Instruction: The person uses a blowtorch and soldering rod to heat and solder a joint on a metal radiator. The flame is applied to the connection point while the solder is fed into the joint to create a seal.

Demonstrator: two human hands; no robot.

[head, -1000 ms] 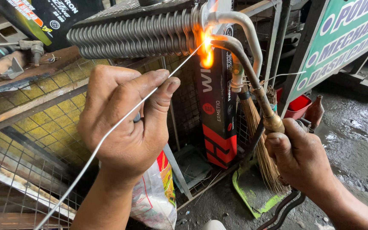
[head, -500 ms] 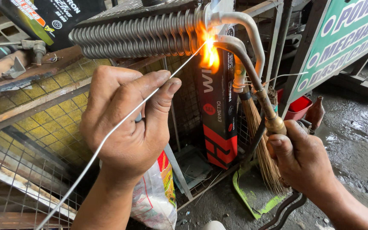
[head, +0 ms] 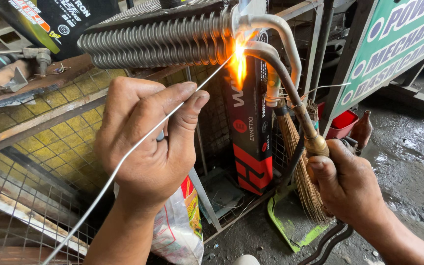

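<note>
Orange flame [head: 239, 64] burned at the joint where a curved metal pipe [head: 276, 27] met the ribbed coil unit [head: 158, 41] resting on the edge of the tabletop [head: 40, 118]. The left hand [head: 148, 142] pinched a thin silver filler rod [head: 138, 142] between thumb and fingers, its tip reaching into the flame. The right hand [head: 352, 189] was wrapped around the torch [head: 303, 115] at its brass collar, fingers pressed together. A straw broom [head: 300, 167] leaned just behind the torch.
</note>
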